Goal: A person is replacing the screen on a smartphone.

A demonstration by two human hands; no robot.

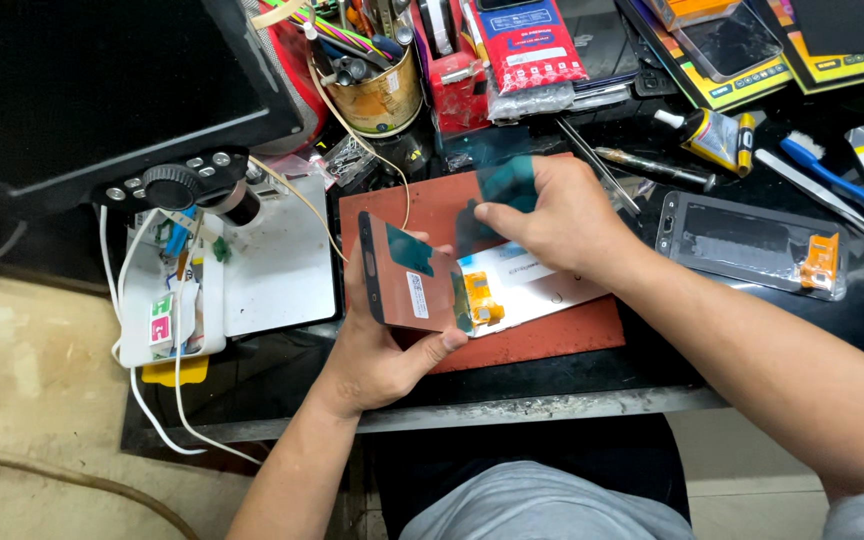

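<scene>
At the near edge of a cluttered repair bench (512, 408), a person's left hand (382, 350) grips a phone display panel (407, 285), copper-coloured back facing up, fingers wrapped round its lower edge and the thumb pressed across the bottom corner. The panel is tilted above a red work mat (552, 340), its orange flex connector (482, 300) hanging at the right side just over a white sheet (542, 285) lying on the mat. Just beyond, the right hand (562, 215) pinches a translucent film (497, 195) between thumb and forefinger, the film lifted clear of the panel and blurred at its far edge. Right of the mat, a second display panel (747, 245) with an orange tab lies flat on the dark bench. Left of the mat, a white stand (282, 265) with trailing white cables sits under a black monitor (102, 80). Farther back, a metal tin (382, 95) crammed with tools stands beside red packaging, with a glue tube (707, 130), a blue-handled brush (837, 180) and boxed parts spread along the far side.
</scene>
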